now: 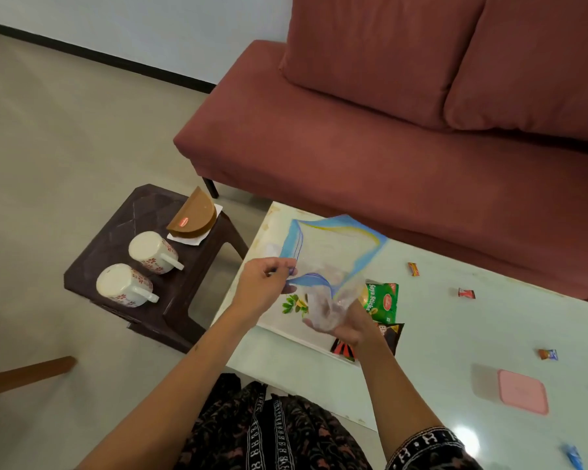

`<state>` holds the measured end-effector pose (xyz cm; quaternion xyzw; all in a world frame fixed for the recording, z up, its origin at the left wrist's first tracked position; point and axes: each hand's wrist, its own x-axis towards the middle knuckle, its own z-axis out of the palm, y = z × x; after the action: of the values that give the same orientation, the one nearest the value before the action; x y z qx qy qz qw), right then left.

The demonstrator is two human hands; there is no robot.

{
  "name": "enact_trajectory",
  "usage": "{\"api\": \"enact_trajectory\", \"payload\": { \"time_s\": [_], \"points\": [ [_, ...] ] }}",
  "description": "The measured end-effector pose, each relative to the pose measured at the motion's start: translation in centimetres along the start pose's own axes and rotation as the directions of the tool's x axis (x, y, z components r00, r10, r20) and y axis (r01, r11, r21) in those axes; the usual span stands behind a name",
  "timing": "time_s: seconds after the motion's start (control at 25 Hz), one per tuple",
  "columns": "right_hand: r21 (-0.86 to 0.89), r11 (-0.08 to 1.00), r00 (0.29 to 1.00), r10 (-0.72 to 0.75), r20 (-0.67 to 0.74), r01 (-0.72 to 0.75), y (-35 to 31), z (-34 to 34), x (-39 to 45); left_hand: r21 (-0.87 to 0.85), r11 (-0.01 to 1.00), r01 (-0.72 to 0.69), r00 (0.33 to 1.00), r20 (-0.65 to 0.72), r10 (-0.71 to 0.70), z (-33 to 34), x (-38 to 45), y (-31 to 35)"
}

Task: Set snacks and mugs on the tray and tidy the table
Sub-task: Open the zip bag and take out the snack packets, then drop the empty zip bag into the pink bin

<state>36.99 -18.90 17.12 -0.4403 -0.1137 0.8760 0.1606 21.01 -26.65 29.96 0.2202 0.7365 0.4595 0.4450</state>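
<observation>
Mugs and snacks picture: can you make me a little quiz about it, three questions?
1. True or false: the two flowery mugs stand on the tray.
2. What do both hands hold? A) a clear plastic bag B) a mug C) the pink lid
3. Fill in: the green snack packet lies on the ____.

Key:
1. False; they sit upside down on the dark stool.
2. A; the left hand pinches the clear plastic bag, the right hand grips it.
3. tray
</observation>
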Motion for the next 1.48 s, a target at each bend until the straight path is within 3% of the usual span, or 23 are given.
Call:
{"api": "enact_trajectory", "payload": {
  "time_s": [0.12, 0.28, 0.4, 0.48, 0.6, 0.68, 0.76, 0.88, 0.96, 1.08, 1.2, 1.36, 1.48],
  "points": [
    [-0.059, 0.995, 0.995, -0.081, 0.058, 0.084, -0.7, 2.4, -0.2, 0.064, 0.998, 0.011, 1.0, -0.011, -0.01, 0.5, -1.3, -0.6],
    [-0.263, 0.935, 0.97, -0.222, 0.094, 0.24, -0.4, 5.0, -1.2, 0.162, 0.986, 0.049, 0.999, -0.017, -0.047, 1.3, -2.3, 0.1],
    [-0.442, 0.855, 0.955, -0.295, 0.014, 0.27, 1.1, 7.4, -3.6, 0.064, 0.993, 0.096, 0.994, -0.068, -0.091, 2.3, -2.9, 0.1],
    [-0.519, 0.78, 0.924, -0.378, 0.056, 0.35, 1.7, 7.8, -4.9, 0.038, 0.992, 0.119, 0.987, -0.116, -0.114, 3.0, -3.4, -0.2],
    [-0.474, 0.732, 0.863, -0.485, 0.14, 0.489, 2.5, 8.4, -7.8, -0.059, 0.993, 0.104, 0.984, -0.138, -0.112, 3.5, -4.5, -0.5],
    [-0.395, 0.79, 0.872, -0.484, 0.066, 0.468, 3.0, 8.5, -8.7, -0.112, 0.994, 0.01, 0.979, -0.2, -0.032, 3.7, -5.2, -0.9],
    [-0.317, 0.853, 0.898, -0.44, -0.013, 0.414, 3.7, 8.4, -9.2, -0.049, 0.994, -0.099, 0.958, -0.275, 0.082, 3.7, -6.5, -1.0],
    [-0.284, 0.928, 0.967, -0.256, -0.009, 0.243, 4.7, 7.2, -10.9, 0.048, 0.971, -0.233, 0.915, -0.326, 0.236, 4.2, -8.8, -1.8],
    [-0.252, 0.959, 0.992, -0.123, 0.038, 0.128, 5.3, 6.1, -13.3, 0.146, 0.936, -0.321, 0.884, -0.31, 0.351, 4.6, -10.9, -3.0],
    [-0.142, 0.986, 0.986, -0.065, 0.155, 0.087, 5.8, 3.5, -16.7, 0.353, 0.817, -0.456, 0.813, -0.207, 0.544, 6.3, -14.0, -6.2],
    [-0.12, 0.992, 0.971, -0.017, 0.238, 0.047, 7.1, 0.4, -20.0, 0.493, 0.695, -0.524, 0.778, -0.056, 0.626, 8.7, -17.1, -9.3],
    [-0.33, 0.918, 0.973, -0.185, 0.136, 0.221, 9.7, -3.7, -23.5, 0.59, 0.592, -0.549, 0.752, 0.039, 0.658, 11.5, -20.3, -12.0],
    [-0.333, 0.894, 0.95, -0.313, 0.018, 0.301, 9.6, -6.7, -26.4, 0.468, 0.628, -0.622, 0.748, 0.12, 0.653, 13.7, -22.9, -12.8]
  ]
}}
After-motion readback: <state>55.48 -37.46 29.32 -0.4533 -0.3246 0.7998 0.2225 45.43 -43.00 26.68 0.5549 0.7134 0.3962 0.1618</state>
